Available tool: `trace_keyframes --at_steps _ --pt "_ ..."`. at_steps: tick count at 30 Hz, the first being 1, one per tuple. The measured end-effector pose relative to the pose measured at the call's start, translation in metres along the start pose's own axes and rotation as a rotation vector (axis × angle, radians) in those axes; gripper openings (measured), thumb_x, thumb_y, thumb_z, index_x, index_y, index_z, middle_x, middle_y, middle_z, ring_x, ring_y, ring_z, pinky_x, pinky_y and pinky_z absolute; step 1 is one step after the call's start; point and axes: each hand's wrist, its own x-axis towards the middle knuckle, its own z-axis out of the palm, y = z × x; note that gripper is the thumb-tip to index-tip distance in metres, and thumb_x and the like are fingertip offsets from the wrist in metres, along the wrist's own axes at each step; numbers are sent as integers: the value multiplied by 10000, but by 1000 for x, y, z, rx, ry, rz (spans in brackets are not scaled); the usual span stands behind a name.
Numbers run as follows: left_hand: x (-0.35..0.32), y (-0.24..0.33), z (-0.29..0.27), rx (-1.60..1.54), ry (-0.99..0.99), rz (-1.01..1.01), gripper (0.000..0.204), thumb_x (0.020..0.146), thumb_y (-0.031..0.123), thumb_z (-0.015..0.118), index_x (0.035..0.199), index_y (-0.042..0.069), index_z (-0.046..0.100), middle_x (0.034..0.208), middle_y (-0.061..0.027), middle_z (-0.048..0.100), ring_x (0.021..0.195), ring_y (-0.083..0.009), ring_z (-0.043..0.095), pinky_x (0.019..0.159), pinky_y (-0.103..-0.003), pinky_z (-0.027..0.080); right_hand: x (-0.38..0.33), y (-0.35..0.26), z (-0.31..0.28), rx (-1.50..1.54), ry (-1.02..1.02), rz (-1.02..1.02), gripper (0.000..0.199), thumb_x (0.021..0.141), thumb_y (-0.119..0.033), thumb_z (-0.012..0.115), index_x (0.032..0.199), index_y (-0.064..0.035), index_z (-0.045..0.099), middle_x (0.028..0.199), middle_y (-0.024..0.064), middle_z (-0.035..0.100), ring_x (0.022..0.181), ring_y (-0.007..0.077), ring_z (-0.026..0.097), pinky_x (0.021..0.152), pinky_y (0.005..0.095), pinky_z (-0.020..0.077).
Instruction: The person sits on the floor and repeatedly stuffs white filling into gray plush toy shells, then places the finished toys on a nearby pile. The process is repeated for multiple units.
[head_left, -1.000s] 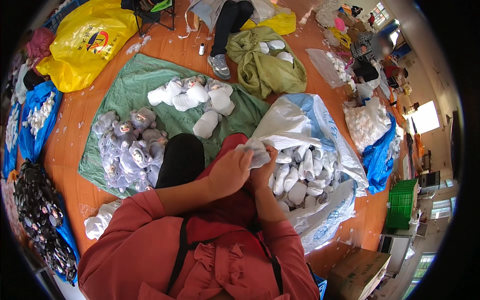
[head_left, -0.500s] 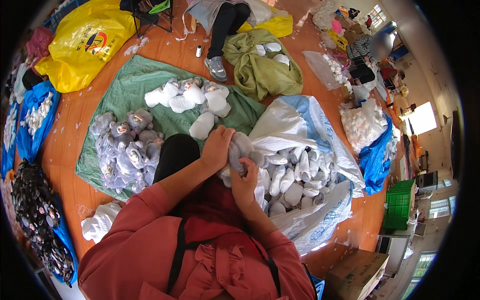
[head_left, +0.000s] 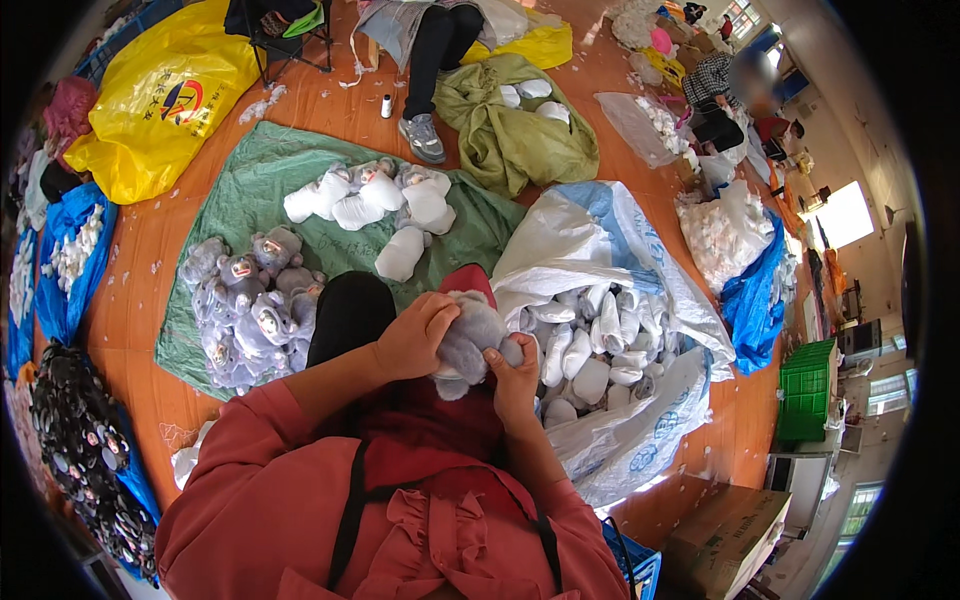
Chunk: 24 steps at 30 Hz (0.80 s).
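Over my lap I hold a small grey plush toy [head_left: 468, 345] with both hands. My left hand [head_left: 418, 335] is closed round its left side, fingers over the top. My right hand [head_left: 515, 374] pinches its right side between thumb and fingers. Which way the toy faces is hard to tell. Just right of my hands an open white and blue woven sack [head_left: 640, 432] holds many white and grey stuffed pieces [head_left: 590, 378]. Several grey plush toys with faces [head_left: 255, 310] lie heaped on a green sheet [head_left: 300, 160] to the left. White stuffed pieces with grey parts [head_left: 372, 205] lie farther back on it.
An olive sack [head_left: 500, 135] and another person's shoe [head_left: 424, 138] are beyond the green sheet. A yellow bag [head_left: 160, 90] stands far left. Dark round pieces [head_left: 85, 440] fill a blue bag at the left. A cardboard box [head_left: 722, 535] and a green crate [head_left: 806, 392] stand at the right.
The grey plush toy has turned in my hands and shows more of its rounded body. My left hand has come slightly lower and nearer me; my right hand has shifted a little to the right.
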Motion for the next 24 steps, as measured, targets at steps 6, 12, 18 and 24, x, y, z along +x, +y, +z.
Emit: trace_keyframes --at_steps 6,12,18,24 --pt "-15 -11 3 -163 92 -266 212 810 63 607 1012 26 557 987 -160 565 840 -359 565 773 -417 483 -20 8 -3 -153 -332 -299 286 830 40 710 963 -107 504 907 -29 518 826 85 507 741 230 445" --pt "-7 -11 1 85 132 32 128 798 116 614 923 90 602 911 -98 543 765 -294 561 637 -381 480 -31 8 -19 84 -376 6 196 866 0 674 955 -79 517 951 4 541 912 94 509 821 252 428" --pt "10 1 -7 241 86 303 231 704 147 642 933 146 611 925 -68 522 760 -234 566 633 -338 498 -7 -35 -12 12 -204 -140 131 903 -68 621 1012 -52 551 939 6 538 876 109 508 824 248 415" --pt "15 5 -6 227 40 413 309 705 150 644 1011 195 637 949 -41 524 793 -204 545 672 -332 502 17 -47 -7 -495 -200 -312 137 949 -127 584 1013 -19 529 842 47 542 769 108 500 705 270 432"
